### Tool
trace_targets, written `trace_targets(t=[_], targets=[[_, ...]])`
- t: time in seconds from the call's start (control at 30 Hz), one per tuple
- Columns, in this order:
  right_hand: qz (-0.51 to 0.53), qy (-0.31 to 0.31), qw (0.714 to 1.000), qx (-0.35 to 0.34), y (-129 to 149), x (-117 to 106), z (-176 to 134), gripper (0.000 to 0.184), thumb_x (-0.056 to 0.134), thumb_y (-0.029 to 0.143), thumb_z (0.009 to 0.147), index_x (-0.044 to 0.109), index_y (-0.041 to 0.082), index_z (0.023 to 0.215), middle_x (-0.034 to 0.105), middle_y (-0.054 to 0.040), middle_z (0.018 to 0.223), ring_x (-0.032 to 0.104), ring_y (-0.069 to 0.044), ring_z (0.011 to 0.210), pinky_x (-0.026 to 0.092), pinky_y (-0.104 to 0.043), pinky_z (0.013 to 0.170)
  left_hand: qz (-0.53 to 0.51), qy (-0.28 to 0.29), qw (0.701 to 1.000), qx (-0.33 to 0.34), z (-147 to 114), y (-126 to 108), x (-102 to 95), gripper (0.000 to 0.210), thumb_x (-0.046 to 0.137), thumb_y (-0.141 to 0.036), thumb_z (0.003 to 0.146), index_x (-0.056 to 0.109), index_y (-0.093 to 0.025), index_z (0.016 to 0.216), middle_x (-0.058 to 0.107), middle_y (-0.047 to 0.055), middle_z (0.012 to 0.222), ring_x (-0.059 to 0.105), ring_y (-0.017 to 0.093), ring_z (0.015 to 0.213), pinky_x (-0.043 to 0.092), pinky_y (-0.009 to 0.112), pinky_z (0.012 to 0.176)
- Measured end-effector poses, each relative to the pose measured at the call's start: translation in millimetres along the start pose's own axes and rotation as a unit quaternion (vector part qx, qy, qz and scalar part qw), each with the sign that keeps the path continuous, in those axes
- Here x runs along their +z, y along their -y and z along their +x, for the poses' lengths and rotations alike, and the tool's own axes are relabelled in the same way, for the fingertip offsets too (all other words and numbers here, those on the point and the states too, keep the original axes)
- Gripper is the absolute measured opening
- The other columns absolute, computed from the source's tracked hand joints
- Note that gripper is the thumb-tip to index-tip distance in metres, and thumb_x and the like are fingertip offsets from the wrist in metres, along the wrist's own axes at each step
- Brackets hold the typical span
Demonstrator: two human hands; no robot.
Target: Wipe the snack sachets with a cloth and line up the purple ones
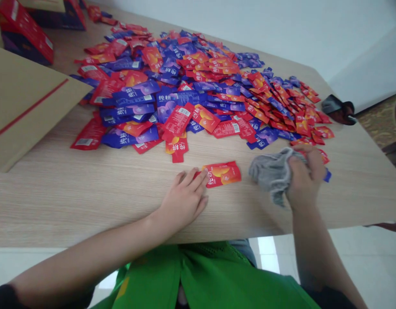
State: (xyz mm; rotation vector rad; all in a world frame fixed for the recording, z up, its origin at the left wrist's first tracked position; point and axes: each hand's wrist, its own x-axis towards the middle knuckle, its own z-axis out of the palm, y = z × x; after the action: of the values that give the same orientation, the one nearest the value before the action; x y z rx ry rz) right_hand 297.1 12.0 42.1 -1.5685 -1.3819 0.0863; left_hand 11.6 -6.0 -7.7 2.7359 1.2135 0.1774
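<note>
A red pouch (pixel 226 174) with an orange fruit picture lies flat on the table in front of me. My left hand (pixel 187 193) rests on its left end, fingers stretched out and pressing it from above. To the right, my right hand (pixel 306 178) is closed around a crumpled grey cloth (pixel 272 171), which hangs from the fingers just off the pouch's right end. Beyond my right hand, a red pouch and a blue one are partly hidden by it. A large heap of red and purple pouches (pixel 175 103) spreads across the table behind both hands.
The wooden table (pixel 72 201) has its near edge against my green apron (pixel 217 274). An opened cardboard box (pixel 33 98) juts in from the left, with red and dark blue boxes (pixel 27 36) behind it. A dark object (pixel 339 109) sits near the right edge; a white wall backs the table.
</note>
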Motion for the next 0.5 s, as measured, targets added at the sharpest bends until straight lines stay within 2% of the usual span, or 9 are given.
trace_targets(t=[0.07,0.1,0.13,0.2,0.27,0.3,0.37,0.4,0.5], targets=[[-0.029,-0.037,0.998,0.034,-6,-20,15,0.015,0.055,0.033,0.085,0.063,0.022,0.089,0.057,-0.0037,0.074,0.051,-0.018,0.061,0.040,-0.033,0.058,-0.002,0.003,1.000,-0.004,0,-1,-0.4,0.051,0.042,-0.035,0.096,0.048,-0.011,0.141,0.043,0.009,0.151,0.039,0.031,0.136,0.034,0.049,0.107],[-0.065,-0.024,0.997,0.043,-10,-24,18,0.017,0.056,0.036,0.085,0.064,0.022,0.089,0.059,-0.0048,0.074,0.053,-0.019,0.064,0.041,-0.035,0.060,-0.002,0.003,1.000,-0.004,0,-1,-0.6,0.051,0.042,-0.035,0.096,0.048,-0.011,0.141,0.043,0.009,0.151,0.039,0.031,0.136,0.034,0.050,0.107],[-0.110,0.009,0.993,0.042,-14,-24,17,0.021,0.057,0.039,0.085,0.064,0.021,0.093,0.061,-0.0068,0.079,0.056,-0.022,0.069,0.043,-0.037,0.065,-0.002,0.003,1.000,-0.004,0,-1,-0.7,0.051,0.042,-0.035,0.096,0.048,-0.011,0.141,0.043,0.010,0.151,0.039,0.031,0.136,0.034,0.050,0.107],[-0.195,0.113,0.974,0.003,-23,-13,2,0.040,0.061,0.045,0.083,0.060,0.018,0.113,0.063,-0.0133,0.098,0.059,-0.029,0.091,0.046,-0.044,0.078,-0.001,0.001,1.000,-0.003,1,-1,-0.7,0.050,0.041,-0.035,0.097,0.049,-0.011,0.141,0.043,0.010,0.151,0.039,0.031,0.136,0.033,0.050,0.106],[-0.247,0.217,0.942,-0.065,-31,3,-24,0.062,0.061,0.049,0.083,0.048,0.015,0.133,0.055,-0.0204,0.124,0.052,-0.036,0.114,0.043,-0.052,0.090,0.001,0.001,1.000,-0.002,1,-1,-0.5,0.050,0.041,-0.035,0.097,0.050,-0.012,0.140,0.044,0.010,0.150,0.039,0.032,0.136,0.034,0.050,0.106],[-0.270,0.244,0.927,-0.095,-34,9,-37,0.065,0.059,0.049,0.084,0.044,0.015,0.138,0.050,-0.0218,0.133,0.048,-0.038,0.121,0.041,-0.055,0.094,0.002,0.001,1.000,-0.002,1,-1,-0.3,0.050,0.041,-0.035,0.097,0.050,-0.012,0.140,0.045,0.010,0.150,0.039,0.032,0.135,0.034,0.049,0.106],[-0.303,0.263,0.906,-0.133,-43,15,-58,0.058,0.053,0.044,0.089,0.045,0.018,0.139,0.045,-0.0199,0.140,0.045,-0.038,0.125,0.038,-0.057,0.097,0.004,0.004,1.000,0.001,1,-1,0.0,0.050,0.041,-0.036,0.097,0.049,-0.012,0.140,0.045,0.010,0.150,0.039,0.032,0.136,0.033,0.050,0.106],[-0.309,0.257,0.905,-0.138,-47,15,-63,0.052,0.051,0.041,0.091,0.047,0.019,0.137,0.046,-0.0186,0.139,0.046,-0.037,0.123,0.039,-0.056,0.097,0.005,0.005,1.000,0.002,1,-1,0.2,0.051,0.041,-0.036,0.097,0.049,-0.012,0.141,0.045,0.010,0.150,0.039,0.032,0.136,0.033,0.050,0.106],[-0.279,0.220,0.929,-0.103,-59,6,-58,0.039,0.045,0.030,0.093,0.054,0.019,0.130,0.055,-0.0166,0.124,0.053,-0.032,0.113,0.044,-0.050,0.093,0.006,0.005,1.000,0.002,0,-1,0.2,0.051,0.040,-0.037,0.097,0.049,-0.012,0.141,0.043,0.010,0.151,0.038,0.032,0.137,0.033,0.050,0.107]])
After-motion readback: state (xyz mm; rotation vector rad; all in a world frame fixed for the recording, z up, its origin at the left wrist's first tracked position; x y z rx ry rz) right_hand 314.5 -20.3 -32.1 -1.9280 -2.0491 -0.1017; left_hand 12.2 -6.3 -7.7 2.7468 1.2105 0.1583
